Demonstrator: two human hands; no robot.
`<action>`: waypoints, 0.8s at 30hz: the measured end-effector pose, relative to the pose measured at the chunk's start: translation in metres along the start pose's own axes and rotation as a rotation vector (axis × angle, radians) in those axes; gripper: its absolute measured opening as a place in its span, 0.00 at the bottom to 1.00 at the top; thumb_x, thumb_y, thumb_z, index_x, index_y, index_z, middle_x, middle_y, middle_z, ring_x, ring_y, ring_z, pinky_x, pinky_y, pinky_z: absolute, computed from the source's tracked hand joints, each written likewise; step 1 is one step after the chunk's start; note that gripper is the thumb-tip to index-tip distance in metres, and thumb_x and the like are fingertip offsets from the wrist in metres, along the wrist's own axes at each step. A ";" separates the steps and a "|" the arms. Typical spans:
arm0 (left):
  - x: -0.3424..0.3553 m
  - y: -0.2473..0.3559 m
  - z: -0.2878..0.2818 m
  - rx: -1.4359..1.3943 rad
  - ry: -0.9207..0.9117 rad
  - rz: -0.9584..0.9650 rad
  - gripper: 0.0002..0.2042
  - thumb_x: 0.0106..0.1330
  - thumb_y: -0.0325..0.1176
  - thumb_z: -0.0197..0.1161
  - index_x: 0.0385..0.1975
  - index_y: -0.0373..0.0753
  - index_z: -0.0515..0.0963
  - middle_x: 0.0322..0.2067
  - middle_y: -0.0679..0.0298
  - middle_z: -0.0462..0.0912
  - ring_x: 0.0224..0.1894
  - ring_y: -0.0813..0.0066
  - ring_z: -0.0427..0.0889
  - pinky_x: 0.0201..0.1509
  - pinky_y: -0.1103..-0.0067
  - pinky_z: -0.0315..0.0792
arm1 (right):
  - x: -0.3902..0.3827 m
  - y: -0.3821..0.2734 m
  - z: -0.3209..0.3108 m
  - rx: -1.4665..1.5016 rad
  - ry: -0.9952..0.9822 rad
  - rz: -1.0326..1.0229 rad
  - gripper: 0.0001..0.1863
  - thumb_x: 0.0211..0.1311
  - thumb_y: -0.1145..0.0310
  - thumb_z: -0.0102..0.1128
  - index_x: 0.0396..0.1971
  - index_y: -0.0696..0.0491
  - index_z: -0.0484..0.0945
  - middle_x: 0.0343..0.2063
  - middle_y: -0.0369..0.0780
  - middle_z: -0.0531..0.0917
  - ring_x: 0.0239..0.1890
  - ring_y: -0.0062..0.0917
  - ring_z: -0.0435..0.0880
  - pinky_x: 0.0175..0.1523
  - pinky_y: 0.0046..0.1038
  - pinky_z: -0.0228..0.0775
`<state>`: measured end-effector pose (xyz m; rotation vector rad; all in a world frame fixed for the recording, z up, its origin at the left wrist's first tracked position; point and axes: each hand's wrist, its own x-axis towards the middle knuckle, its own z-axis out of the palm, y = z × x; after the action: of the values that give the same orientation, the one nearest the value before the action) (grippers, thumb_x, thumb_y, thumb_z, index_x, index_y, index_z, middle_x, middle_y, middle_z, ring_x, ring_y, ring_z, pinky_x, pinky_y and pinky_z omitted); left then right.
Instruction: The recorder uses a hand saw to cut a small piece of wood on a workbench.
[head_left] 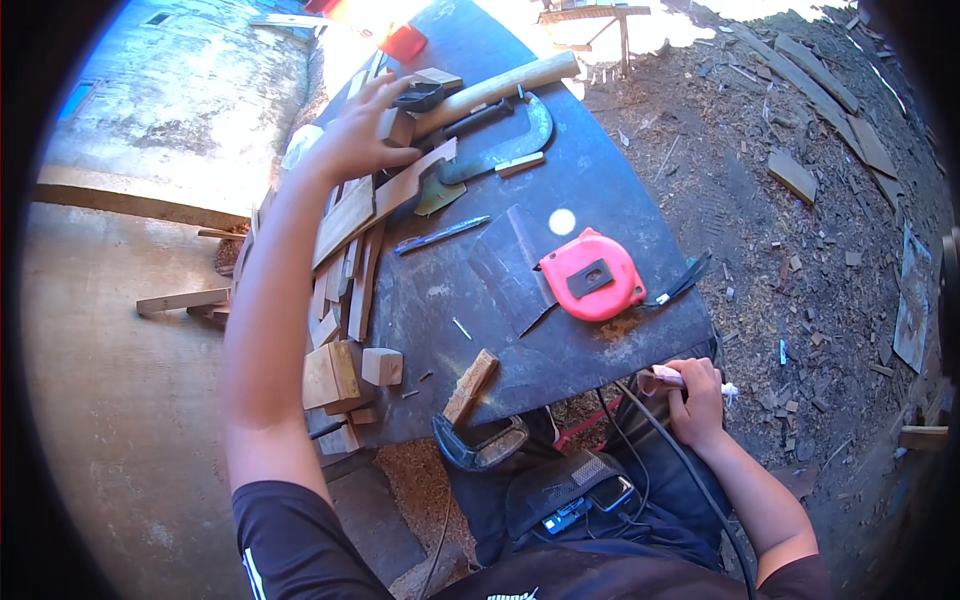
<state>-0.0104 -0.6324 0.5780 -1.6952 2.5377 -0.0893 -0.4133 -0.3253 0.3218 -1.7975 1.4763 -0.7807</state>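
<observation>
My left hand (pixel 352 132) reaches over the far left of the dark table (pixel 420 290), fingers and thumb spread. It is at a brown wooden block (pixel 397 126) by the end of a round wooden handle (pixel 510 90); I cannot tell whether they touch. Beside the handle lies a metal C-clamp (pixel 525 140). My right hand (pixel 697 405) is low at the table's near right edge, closed around a slim pale pinkish tube-like thing (pixel 668 377) with a white end. Nearer the middle rest a pink tape measure (pixel 610 288) and a blue pen (pixel 440 235).
Wood strips (pixel 345 225) pile along the left edge, with small wooden blocks (pixel 381 366) nearer me. Another clamp (pixel 483 445) and a wood piece (pixel 470 388) sit at the front edge. Several nails lie loose. A cable (pixel 685 460) passes my right forearm. Scrap boards (pixel 793 177) litter the ground.
</observation>
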 end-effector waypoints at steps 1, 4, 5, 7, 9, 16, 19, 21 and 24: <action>0.011 0.001 0.001 0.008 0.004 -0.005 0.49 0.50 0.42 0.78 0.74 0.48 0.60 0.73 0.51 0.60 0.74 0.52 0.61 0.77 0.64 0.58 | 0.001 -0.001 0.001 0.004 0.002 -0.009 0.14 0.52 0.77 0.60 0.41 0.51 0.79 0.37 0.38 0.80 0.44 0.37 0.76 0.48 0.37 0.61; 0.034 0.009 0.007 -0.066 -0.136 0.030 0.45 0.47 0.33 0.77 0.71 0.47 0.66 0.69 0.56 0.68 0.70 0.58 0.69 0.72 0.69 0.67 | 0.002 -0.001 0.000 0.010 0.002 0.009 0.14 0.52 0.77 0.60 0.41 0.51 0.79 0.36 0.38 0.80 0.44 0.37 0.76 0.48 0.37 0.61; 0.039 0.007 0.001 -0.067 -0.138 0.030 0.45 0.47 0.33 0.77 0.71 0.47 0.66 0.69 0.56 0.68 0.70 0.58 0.69 0.72 0.69 0.67 | 0.002 -0.001 0.000 0.009 0.009 0.009 0.14 0.52 0.77 0.60 0.41 0.51 0.79 0.36 0.38 0.80 0.44 0.37 0.76 0.48 0.37 0.61; 0.050 -0.011 -0.013 -0.051 -0.233 -0.140 0.39 0.46 0.33 0.77 0.65 0.44 0.73 0.59 0.55 0.80 0.62 0.56 0.78 0.66 0.69 0.71 | 0.003 0.001 -0.002 0.008 0.019 0.005 0.14 0.51 0.77 0.59 0.41 0.51 0.79 0.36 0.38 0.80 0.43 0.37 0.76 0.48 0.37 0.62; 0.045 -0.036 -0.018 0.040 -0.260 -0.132 0.30 0.44 0.31 0.77 0.54 0.40 0.81 0.48 0.56 0.86 0.53 0.58 0.84 0.60 0.70 0.75 | 0.004 0.002 -0.004 0.008 0.019 0.009 0.15 0.51 0.78 0.59 0.41 0.51 0.79 0.36 0.38 0.80 0.43 0.37 0.76 0.47 0.37 0.62; -0.019 -0.091 -0.016 0.178 -0.324 -0.276 0.28 0.44 0.29 0.77 0.51 0.39 0.83 0.46 0.56 0.87 0.49 0.62 0.86 0.56 0.69 0.78 | 0.007 0.003 -0.001 0.015 0.016 0.003 0.14 0.51 0.78 0.59 0.40 0.51 0.79 0.36 0.38 0.81 0.43 0.37 0.76 0.47 0.37 0.62; -0.021 -0.069 -0.018 -0.021 -0.348 -0.420 0.31 0.45 0.29 0.74 0.56 0.41 0.81 0.52 0.49 0.84 0.54 0.57 0.83 0.58 0.69 0.77 | 0.005 0.004 -0.002 0.025 0.023 0.009 0.14 0.51 0.78 0.60 0.40 0.51 0.80 0.36 0.38 0.81 0.42 0.37 0.76 0.47 0.37 0.62; -0.008 -0.040 -0.022 0.012 -0.420 -0.466 0.32 0.48 0.32 0.72 0.59 0.39 0.78 0.54 0.47 0.82 0.56 0.54 0.82 0.62 0.68 0.74 | 0.001 0.007 -0.003 0.033 0.027 0.024 0.14 0.51 0.77 0.60 0.40 0.50 0.80 0.36 0.38 0.81 0.42 0.37 0.76 0.47 0.37 0.63; 0.005 -0.039 -0.022 0.105 -0.364 -0.321 0.34 0.53 0.39 0.72 0.64 0.46 0.75 0.55 0.52 0.82 0.56 0.54 0.81 0.63 0.66 0.74 | 0.005 0.011 -0.001 0.070 0.066 -0.001 0.14 0.51 0.76 0.62 0.40 0.50 0.80 0.35 0.38 0.82 0.42 0.37 0.78 0.48 0.38 0.64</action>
<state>0.0213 -0.6520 0.6036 -1.8635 1.9593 0.0599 -0.4192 -0.3319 0.3140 -1.7354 1.4717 -0.8897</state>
